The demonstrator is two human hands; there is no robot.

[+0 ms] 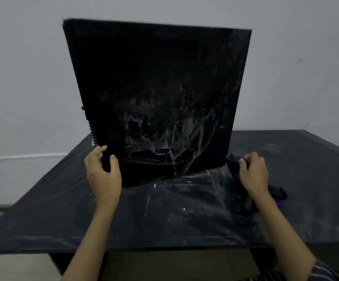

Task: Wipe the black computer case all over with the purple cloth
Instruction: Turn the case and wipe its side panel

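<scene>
The black computer case point(156, 94) stands upright on the table, its glossy side panel facing me and reflecting the room. My left hand point(103, 173) grips the case's lower left corner, thumb on the panel and fingers round the edge. At the lower right corner my right hand point(253, 171) holds the dark purple cloth point(234, 165), bunched against the case's edge. More of the cloth point(280, 200) trails on the table under my right wrist.
A black dusty sheet point(164, 211) covers the table, with white smears and specks in front of the case. A plain white wall point(22, 78) rises close behind. The table's front edge point(124, 247) lies near my forearms.
</scene>
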